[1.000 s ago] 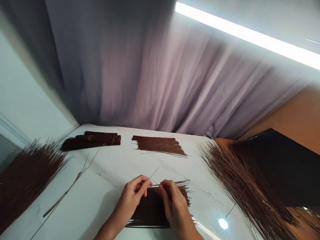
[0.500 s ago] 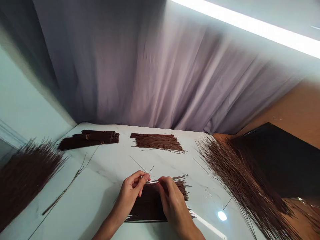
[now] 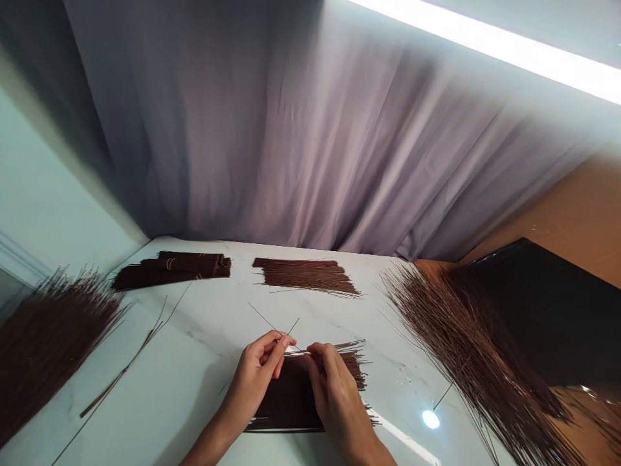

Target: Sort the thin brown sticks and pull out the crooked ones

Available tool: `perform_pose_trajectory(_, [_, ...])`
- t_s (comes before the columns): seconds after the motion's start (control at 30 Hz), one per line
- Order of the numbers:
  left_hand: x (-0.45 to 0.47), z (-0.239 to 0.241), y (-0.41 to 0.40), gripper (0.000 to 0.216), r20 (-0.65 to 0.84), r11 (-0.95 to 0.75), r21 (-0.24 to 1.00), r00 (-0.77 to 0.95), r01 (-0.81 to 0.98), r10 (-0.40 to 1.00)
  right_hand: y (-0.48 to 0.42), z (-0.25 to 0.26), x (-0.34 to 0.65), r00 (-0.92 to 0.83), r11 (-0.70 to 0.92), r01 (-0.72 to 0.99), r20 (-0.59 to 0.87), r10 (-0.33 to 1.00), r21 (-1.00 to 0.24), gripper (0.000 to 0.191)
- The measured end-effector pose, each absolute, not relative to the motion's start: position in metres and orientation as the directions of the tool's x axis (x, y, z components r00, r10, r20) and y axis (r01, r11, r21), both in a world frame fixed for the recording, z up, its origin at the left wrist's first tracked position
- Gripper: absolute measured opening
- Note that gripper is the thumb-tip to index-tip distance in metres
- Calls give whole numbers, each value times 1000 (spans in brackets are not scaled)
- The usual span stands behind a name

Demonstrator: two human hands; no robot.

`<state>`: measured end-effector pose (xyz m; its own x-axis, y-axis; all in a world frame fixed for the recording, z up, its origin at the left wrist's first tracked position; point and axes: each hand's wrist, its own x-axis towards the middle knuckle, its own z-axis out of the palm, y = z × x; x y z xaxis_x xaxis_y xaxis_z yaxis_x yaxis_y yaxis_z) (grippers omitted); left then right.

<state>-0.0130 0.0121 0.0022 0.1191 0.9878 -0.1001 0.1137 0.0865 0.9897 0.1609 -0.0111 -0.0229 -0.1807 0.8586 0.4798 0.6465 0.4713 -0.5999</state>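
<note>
Pinching thin brown sticks (image 3: 263, 317) in left hand (image 3: 257, 362) and right hand (image 3: 337, 382) over a dark layer of sticks (image 3: 286, 395) (near yellow-banded bundles (image 3: 189, 265)) on a white marbled surface (image 3: 160, 382).

Parts of the near bundle (image 3: 291, 395) are kinda blocked by the left hand (image 3: 264, 359) and right hand (image 3: 337, 382). The thin strand (image 3: 262, 315) is too skinny to be traced properly between them. The left pile (image 3: 53, 336) gets chopped by the left edge, the light tube (image 3: 485, 39) by the top and right.
</note>
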Motion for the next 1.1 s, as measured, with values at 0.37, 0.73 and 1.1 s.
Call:
perform_pose_trajectory(0.37, [-10, -2, 8, 50, -129, 118, 989, 142, 85, 982, -11, -24, 159, -131, 469, 632, 511, 850, -617, 13])
perform_pose_trajectory(0.73, [-10, 2, 8, 51, -135, 120, 986, 126, 120, 983, -11, -29, 161, -200, 496, 598, 482, 853, -630, 14])
perform_pose_trajectory(1.1, [-12, 3, 10, 52, -146, 141, 989, 106, 52, 984, -11, -32, 162, -236, 504, 579, 460, 856, -641, 16])
